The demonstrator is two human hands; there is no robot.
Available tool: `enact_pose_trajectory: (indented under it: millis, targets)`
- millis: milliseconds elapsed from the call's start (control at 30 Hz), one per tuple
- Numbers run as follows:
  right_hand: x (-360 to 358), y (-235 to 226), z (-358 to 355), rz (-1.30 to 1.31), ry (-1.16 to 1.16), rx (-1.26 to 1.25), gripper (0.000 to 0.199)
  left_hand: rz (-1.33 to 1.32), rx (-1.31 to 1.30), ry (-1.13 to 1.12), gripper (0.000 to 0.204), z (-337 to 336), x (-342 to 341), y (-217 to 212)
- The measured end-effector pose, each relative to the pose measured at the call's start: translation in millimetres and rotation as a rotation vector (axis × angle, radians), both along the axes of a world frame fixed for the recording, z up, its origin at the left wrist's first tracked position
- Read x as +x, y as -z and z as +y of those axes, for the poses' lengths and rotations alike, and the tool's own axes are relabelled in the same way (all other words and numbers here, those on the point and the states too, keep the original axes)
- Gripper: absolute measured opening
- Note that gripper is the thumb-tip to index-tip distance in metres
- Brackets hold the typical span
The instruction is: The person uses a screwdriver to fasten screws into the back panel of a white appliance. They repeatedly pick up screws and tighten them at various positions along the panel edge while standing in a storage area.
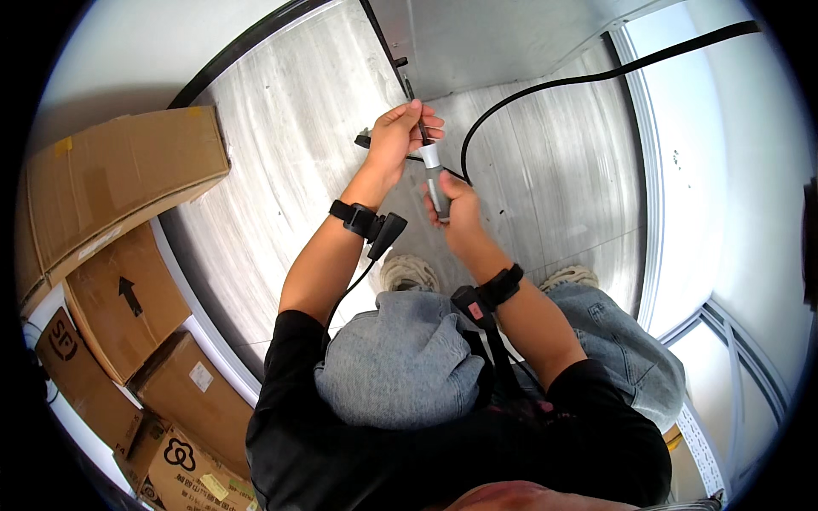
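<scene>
A screwdriver point(431, 157) with a grey and white handle and a dark shaft slants away from me, held in both hands. The fingers of my left hand point(394, 139) close around its shaft, thumb toward the tip. Lower down, my right hand point(461, 209) wraps the handle. The tip points at the lower edge of a grey metal panel point(486, 43), by a small dark fitting point(400, 62); whether they touch I cannot tell. Behind my left hand, a small black piece point(363, 140) lies low near the floor, partly hidden.
A thick black cable point(588, 78) curves from the upper right down behind my right hand. Stacked cardboard boxes point(128, 170) stand on the left. Pale wood-look flooring point(281, 145) lies between them and the white wall point(724, 162). A metal frame point(733, 341) leans at the lower right.
</scene>
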State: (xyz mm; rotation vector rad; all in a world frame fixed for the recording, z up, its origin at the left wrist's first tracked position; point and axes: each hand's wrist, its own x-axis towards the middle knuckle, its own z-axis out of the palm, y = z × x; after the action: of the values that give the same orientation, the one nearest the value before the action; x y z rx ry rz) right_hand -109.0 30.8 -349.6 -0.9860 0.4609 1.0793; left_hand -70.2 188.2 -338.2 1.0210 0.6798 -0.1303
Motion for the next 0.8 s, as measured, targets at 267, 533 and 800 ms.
enact_pose_trajectory:
  millis: [267,533,800]
  targets:
    - [4.7,-13.3,0.5,-0.016,0.054,-0.078,0.034,-0.013,0.028,0.089,0.033,0.2,-4.2,3.3]
    - [15.9,-11.1,-7.0,0.314,0.028,0.411,0.036,-0.062,-0.086,0.034,0.031,-6.1,-4.5,-6.8]
    - [0.7,0.2,11.7,-0.299,0.046,-0.348,0.041,0.010,0.052,0.066,0.031,-5.1,-2.3,-3.0]
